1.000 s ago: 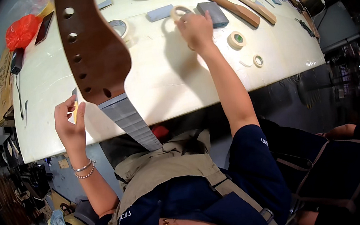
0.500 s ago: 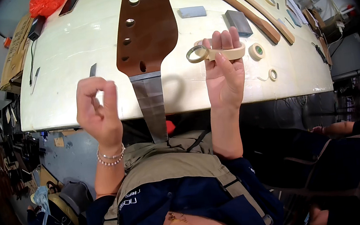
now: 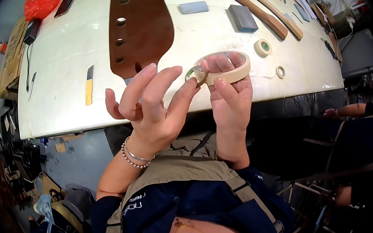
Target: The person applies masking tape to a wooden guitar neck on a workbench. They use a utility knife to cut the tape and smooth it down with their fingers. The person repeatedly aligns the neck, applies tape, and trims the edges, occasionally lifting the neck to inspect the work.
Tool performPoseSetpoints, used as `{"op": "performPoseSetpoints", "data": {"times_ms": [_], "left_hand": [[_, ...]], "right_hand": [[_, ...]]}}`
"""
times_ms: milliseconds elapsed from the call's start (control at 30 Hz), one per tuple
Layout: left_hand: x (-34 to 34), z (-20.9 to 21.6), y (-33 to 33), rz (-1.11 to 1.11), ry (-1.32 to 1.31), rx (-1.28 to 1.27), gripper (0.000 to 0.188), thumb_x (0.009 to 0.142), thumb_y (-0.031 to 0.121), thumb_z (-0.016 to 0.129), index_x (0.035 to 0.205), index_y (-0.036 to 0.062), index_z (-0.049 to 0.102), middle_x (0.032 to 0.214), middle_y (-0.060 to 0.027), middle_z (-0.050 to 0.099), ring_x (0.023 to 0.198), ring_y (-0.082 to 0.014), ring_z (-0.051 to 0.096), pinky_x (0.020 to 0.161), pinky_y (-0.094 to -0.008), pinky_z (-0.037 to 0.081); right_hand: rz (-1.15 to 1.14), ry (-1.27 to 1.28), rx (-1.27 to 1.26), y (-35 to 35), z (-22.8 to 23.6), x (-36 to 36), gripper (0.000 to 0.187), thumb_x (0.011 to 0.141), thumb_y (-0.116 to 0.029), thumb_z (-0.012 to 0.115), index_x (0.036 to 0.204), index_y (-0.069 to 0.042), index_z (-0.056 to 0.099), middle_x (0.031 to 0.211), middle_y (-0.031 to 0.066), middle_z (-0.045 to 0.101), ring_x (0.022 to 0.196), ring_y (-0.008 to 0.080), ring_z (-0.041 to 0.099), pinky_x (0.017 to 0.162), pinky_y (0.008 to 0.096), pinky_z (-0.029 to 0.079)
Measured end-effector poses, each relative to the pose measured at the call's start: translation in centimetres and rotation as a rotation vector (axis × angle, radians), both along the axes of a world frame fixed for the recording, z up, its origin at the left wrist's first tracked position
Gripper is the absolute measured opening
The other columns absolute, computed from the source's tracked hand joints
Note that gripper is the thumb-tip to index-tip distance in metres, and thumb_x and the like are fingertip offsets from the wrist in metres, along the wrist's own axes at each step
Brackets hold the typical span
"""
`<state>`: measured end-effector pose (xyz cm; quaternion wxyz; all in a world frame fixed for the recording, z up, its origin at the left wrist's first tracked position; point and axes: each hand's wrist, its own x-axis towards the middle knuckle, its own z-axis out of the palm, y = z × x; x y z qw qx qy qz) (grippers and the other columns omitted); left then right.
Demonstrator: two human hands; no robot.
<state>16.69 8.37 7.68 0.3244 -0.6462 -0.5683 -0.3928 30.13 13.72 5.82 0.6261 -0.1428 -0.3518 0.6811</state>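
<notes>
My right hand (image 3: 231,97) is closed on a wide roll of cream masking tape (image 3: 244,69), its fingers passing through the ring. Against that roll's left side sits a narrow tape roll (image 3: 203,78), on edge. My left hand (image 3: 152,99) reaches across with fingers spread, the thumb tip at the narrow roll; whether it touches is hard to tell. Behind my left hand lies a brown guitar neck (image 3: 142,29) with several round holes in its headstock; its lower part is hidden by the hand. A yellow-handled craft knife (image 3: 89,88) rests to the left.
A grey block (image 3: 243,18), a small grey-blue pad (image 3: 194,8) and smaller tape rolls (image 3: 263,47) lie on the white table (image 3: 59,52). Two wooden necks (image 3: 252,7) stretch across the far right. A red plastic bag (image 3: 42,5) is at the far left; another person's arm (image 3: 351,110) shows at right.
My left hand has moved right from beside the neck to the tape rolls, its curled fingers spreading and uncovering the knife. My right hand has lowered slightly, still holding the tape.
</notes>
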Motion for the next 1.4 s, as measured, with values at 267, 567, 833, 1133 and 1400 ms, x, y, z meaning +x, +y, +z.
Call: {"op": "performPoseSetpoints", "data": {"times_ms": [267,567,833,1133,1400], "left_hand": [[3.6,1.9,2.5,-0.284,0.263,-0.394,0.003,0.064,0.009,0.058,0.062,0.01,0.059,0.074,-0.0016,0.052,0.083,-0.0164,0.053,0.102,-0.0383,0.027],[4.1,1.6,2.0,-0.649,-0.697,-0.611,0.012,0.081,0.003,0.061,0.093,-0.0007,0.062,0.09,-0.0076,0.049,0.074,-0.0161,0.056,0.07,-0.029,0.051],[2.0,1.3,0.1,-0.797,-1.25,-0.573,0.022,0.068,0.009,0.08,0.081,0.0029,0.064,0.099,-0.0037,0.043,0.068,-0.0055,0.051,0.052,-0.0163,0.047],[-2.0,2.7,-4.3,-0.751,-1.235,-0.606,0.012,0.077,0.006,0.072,0.076,0.0021,0.061,0.094,-0.0027,0.042,0.064,-0.0031,0.043,0.055,-0.0166,0.036],[-6.7,1.4,-2.8,-0.494,-1.396,-0.537,0.011,0.075,0.008,0.073,0.075,0.0009,0.065,0.086,0.0007,0.045,0.064,-0.0025,0.04,0.055,-0.0154,0.034]], "right_hand": [[-0.528,-0.1,0.13,2.3,-0.7,5.0,0.041,0.08,0.012,0.053,0.12,0.0,0.046,0.117,0.0184,0.056,0.113,0.0275,0.054,0.103,0.0442,0.04],[-0.397,0.056,0.128,-0.4,-1.1,2.9,0.039,0.079,0.011,0.056,0.113,-0.005,0.047,0.112,0.0191,0.059,0.111,0.0267,0.055,0.099,0.0407,0.042],[-0.18,0.161,0.182,-3.3,-0.1,0.0,0.036,0.082,0.005,0.059,0.109,-0.011,0.042,0.112,0.019,0.059,0.116,0.0278,0.052,0.101,0.0438,0.038],[0.273,0.239,0.419,-2.5,0.7,-0.1,0.015,0.087,-0.026,0.06,0.095,-0.018,0.05,0.115,-0.0024,0.061,0.123,0.0274,0.046,0.112,0.0554,0.009],[-0.752,-1.231,0.907,0.2,3.0,-2.4,0.064,0.078,-0.011,0.065,0.135,-0.002,0.037,0.104,0.0105,0.065,0.112,0.0285,0.056,0.111,0.0505,0.004]]}}
